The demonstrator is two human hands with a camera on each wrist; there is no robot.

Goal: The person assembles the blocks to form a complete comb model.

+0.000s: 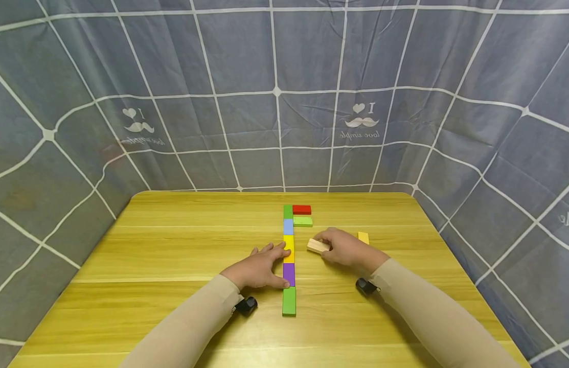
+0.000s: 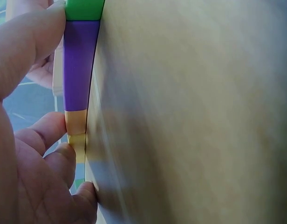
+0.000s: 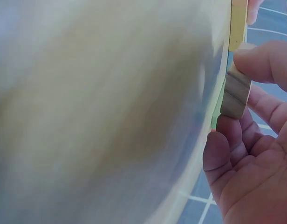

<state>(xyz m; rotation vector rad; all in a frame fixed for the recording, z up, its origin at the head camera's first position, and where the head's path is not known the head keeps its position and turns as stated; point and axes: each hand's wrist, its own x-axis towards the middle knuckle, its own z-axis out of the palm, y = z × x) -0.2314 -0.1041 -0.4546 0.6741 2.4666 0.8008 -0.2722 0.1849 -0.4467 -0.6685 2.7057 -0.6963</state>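
A straight row of flat coloured blocks runs away from the person: green (image 1: 289,302), purple (image 1: 289,273), yellow (image 1: 289,241), blue (image 1: 288,226) and green at the far end. My left hand (image 1: 261,267) lies along the row's left side. Its thumb touches near the purple and green joint, with other fingertips on the yellow part; the left wrist view also shows an orange section (image 2: 76,122) there. To the right of the row, my right hand (image 1: 350,250) pinches a plain wooden block (image 1: 317,246) between thumb and fingers, apart from the row.
A red block (image 1: 301,209) and a light green block (image 1: 303,221) extend rightward from the row's far end. Beyond the right hand lies a yellow block (image 1: 363,237), partly hidden. The wooden table (image 1: 174,245) ends at a grey checked curtain (image 1: 247,122).
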